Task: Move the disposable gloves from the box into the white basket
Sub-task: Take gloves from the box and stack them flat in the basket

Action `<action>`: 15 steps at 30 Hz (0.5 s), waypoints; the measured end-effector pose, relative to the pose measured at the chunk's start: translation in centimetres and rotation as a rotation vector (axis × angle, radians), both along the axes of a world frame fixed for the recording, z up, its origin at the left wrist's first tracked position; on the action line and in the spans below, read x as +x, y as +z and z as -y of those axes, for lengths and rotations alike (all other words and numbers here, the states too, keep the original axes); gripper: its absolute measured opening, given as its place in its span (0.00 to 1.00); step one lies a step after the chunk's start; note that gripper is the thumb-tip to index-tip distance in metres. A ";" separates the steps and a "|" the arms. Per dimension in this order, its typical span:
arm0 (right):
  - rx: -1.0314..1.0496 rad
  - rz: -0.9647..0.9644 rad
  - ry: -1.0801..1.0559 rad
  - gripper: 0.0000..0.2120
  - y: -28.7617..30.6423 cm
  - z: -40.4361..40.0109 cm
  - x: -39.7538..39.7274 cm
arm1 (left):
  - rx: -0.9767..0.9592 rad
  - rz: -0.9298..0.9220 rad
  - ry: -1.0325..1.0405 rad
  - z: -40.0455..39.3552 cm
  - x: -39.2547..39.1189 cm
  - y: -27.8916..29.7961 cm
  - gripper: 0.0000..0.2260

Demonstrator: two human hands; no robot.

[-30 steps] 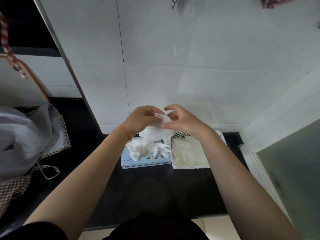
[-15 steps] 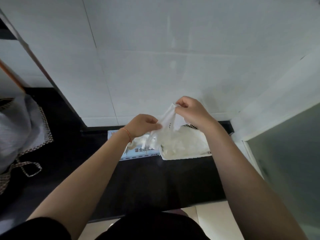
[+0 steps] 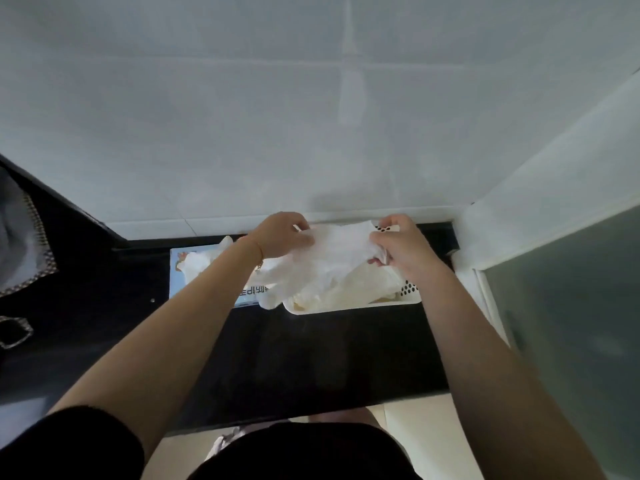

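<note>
A disposable glove [image 3: 341,252] is held stretched above the white basket [image 3: 353,308].
It is pinched by the left hand [image 3: 282,235] and right hand [image 3: 398,247]; the box [image 3: 207,275] is seen just left of the basket on the black bench [image 3: 311,358].

I see a black tabletop [image 3: 311,358] running along a pale tiled wall [image 3: 242,116]. A frosted glass panel [image 3: 571,323] stands at its right edge, and light floor tiles [image 3: 415,441] show below its near edge.
</note>
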State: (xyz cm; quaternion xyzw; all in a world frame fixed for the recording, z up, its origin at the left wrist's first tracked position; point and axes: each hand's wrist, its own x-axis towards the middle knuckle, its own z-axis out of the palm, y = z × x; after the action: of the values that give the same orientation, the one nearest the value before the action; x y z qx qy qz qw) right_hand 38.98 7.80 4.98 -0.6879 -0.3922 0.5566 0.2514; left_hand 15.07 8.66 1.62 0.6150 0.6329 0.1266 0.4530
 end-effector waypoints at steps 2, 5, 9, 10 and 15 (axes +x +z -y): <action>-0.013 0.164 0.099 0.12 -2.4 0.4 1.4 | 0.005 -0.174 -0.137 -0.9 1.7 -2.0 0.12; 0.017 0.326 0.257 0.11 -5.3 0.4 3.6 | 0.073 -0.315 -0.232 -2.0 4.5 -3.8 0.11; 0.067 0.411 0.316 0.16 -7.1 -0.4 5.2 | 0.140 -0.455 -0.197 -3.0 6.3 -4.9 0.10; 0.087 0.422 0.311 0.16 -7.2 -0.6 5.3 | 0.177 -0.497 -0.181 -3.0 6.4 -5.1 0.10; 0.171 0.519 0.405 0.18 -7.9 -1.3 5.5 | 0.690 -0.540 -0.150 0.2 9.2 -5.3 0.10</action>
State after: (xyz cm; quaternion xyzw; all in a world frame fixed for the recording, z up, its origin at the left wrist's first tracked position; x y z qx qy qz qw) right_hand 44.51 9.06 -2.96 -0.6912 -0.6169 0.3667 0.0845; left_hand 24.26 8.47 -3.68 0.7853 0.6029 0.1321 0.0476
